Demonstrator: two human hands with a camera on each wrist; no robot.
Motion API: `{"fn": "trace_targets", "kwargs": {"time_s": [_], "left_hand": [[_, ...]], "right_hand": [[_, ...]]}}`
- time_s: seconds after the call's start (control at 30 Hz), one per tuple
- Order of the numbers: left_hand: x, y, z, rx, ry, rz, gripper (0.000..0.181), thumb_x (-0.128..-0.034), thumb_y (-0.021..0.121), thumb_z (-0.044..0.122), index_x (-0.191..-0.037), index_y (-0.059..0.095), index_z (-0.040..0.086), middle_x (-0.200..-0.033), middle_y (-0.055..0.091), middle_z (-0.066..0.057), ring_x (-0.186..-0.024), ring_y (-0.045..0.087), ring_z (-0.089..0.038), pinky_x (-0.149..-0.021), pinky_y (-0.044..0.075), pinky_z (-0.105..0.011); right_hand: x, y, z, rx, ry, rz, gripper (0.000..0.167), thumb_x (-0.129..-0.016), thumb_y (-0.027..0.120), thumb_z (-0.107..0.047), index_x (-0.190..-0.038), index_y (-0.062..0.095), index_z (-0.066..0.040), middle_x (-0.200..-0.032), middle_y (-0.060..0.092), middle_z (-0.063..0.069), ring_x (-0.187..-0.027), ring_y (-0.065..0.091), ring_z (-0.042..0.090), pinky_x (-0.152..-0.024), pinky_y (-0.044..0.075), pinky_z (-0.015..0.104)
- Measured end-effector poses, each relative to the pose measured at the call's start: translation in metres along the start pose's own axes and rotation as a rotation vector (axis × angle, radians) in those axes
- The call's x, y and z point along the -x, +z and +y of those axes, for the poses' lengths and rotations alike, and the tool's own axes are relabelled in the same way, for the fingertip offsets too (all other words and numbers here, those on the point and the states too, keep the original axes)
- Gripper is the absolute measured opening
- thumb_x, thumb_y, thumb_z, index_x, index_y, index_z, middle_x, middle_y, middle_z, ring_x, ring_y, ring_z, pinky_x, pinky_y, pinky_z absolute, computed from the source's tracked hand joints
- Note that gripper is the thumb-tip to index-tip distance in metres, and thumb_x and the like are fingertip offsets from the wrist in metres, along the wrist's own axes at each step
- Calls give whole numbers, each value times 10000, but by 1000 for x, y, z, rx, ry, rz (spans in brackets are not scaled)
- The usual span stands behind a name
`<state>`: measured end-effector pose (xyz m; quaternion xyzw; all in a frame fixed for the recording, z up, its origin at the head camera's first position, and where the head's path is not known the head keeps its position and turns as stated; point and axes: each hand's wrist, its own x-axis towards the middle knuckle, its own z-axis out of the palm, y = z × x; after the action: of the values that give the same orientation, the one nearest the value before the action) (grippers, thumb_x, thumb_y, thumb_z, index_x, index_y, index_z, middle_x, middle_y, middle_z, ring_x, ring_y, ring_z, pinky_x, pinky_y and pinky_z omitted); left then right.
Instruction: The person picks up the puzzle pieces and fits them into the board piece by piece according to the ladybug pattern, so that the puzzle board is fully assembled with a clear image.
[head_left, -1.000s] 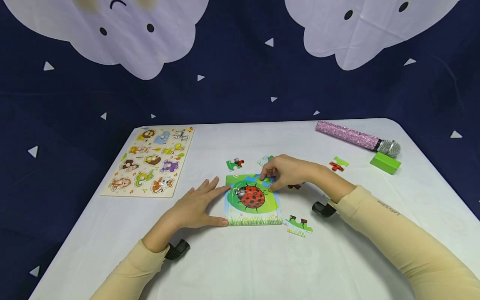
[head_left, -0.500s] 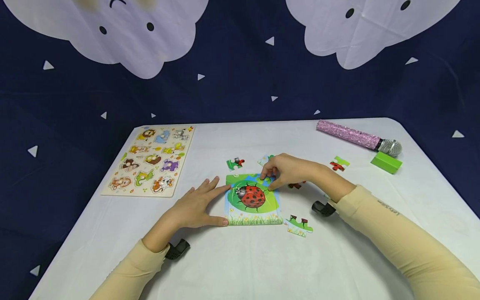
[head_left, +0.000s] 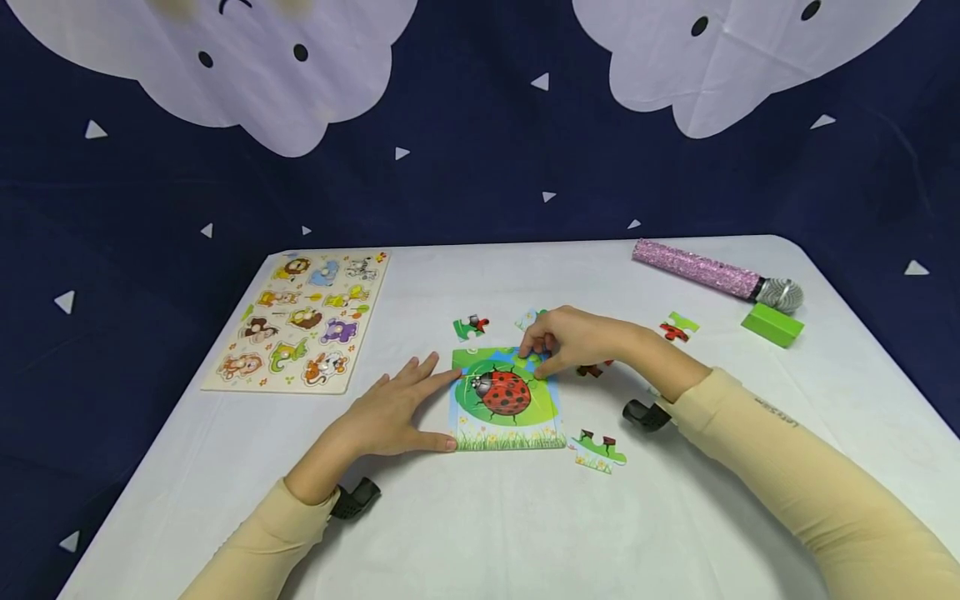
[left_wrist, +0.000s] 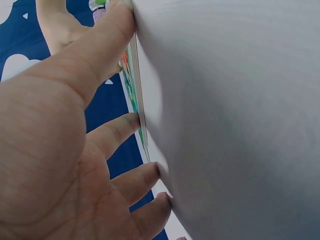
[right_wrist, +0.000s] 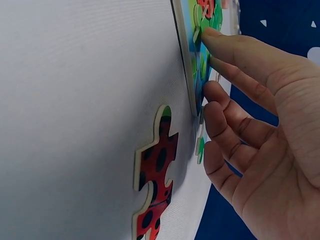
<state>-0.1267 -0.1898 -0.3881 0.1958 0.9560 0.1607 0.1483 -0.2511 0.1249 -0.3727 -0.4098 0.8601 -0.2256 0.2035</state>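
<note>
A square ladybug jigsaw board (head_left: 510, 448) lies mid-table in the head view, most of its picture filled. My left hand (head_left: 390, 410) is spread flat at its left side, thumb and index fingertips touching the edge. At the upper right corner, my right hand (head_left: 581, 340) pinches a green puzzle piece (right_wrist: 196, 31) between thumb and fingers. In the right wrist view that piece sits slightly tilted above the board's surface. My fingers partly cover that corner from the head camera. A red spotted puzzle piece (right_wrist: 159, 159) lies on the cloth below the right hand.
Loose jigsaw pieces lie around the board: one behind it (head_left: 471, 327), one at the lower right (head_left: 597, 452), one further right (head_left: 678, 327). A wooden animal peg puzzle (head_left: 300, 325) is at left. A pink glitter microphone (head_left: 697, 268) and green block (head_left: 772, 326) stand back right.
The right thumb and fingertips have shifted very slightly leftward at the board's upper right corner. The left hand, the board and the loose pieces stay where they were.
</note>
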Motion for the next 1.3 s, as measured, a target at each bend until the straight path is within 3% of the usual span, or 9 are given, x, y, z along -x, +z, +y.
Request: {"fn": "trace_targets", "kwargs": {"time_s": [0.47,0.73,1.07,1.3], "left_hand": [[-1,-1,0,-2,3,1,990,-867,828,622,-1684,381,286,-1787,214,-190,-1641,212,-496,-1248,244,-779],[-2,0,1,1,3,-1,992,-865,826,630,-1684,382,288,-1787,212,-190,-1641,211,-496,-1249,242,-779],[0,0,1,11,2,6,996,-855,844,613,-1678,397,276,-1783,224,-194,-1642,213,-493,-1249,236,-783],[1,1,-1,25,2,4,995,-858,838,618,-1679,394,276,-1786,220,-188,-1644,206,-492,-1249,228,-786]], "right_hand": [[-21,-12,-1,14,-23,29,419,-960,830,-216,-1355,724,-127,-1120,740,45,-973,666,149,-933,572,389],[-40,-13,-7,17,5,34,483,-952,839,-208,-1405,699,-115,-1214,708,89,-1028,673,183,-943,572,386],[-65,-10,-12,44,49,36,506,-941,838,-216,-1427,700,-193,-1257,662,53,-1043,622,193,-949,540,382],[-79,-10,-16,46,45,7,536,-940,847,-212,-1446,687,-140,-1329,637,96,-1028,632,191,-948,560,370]]}}
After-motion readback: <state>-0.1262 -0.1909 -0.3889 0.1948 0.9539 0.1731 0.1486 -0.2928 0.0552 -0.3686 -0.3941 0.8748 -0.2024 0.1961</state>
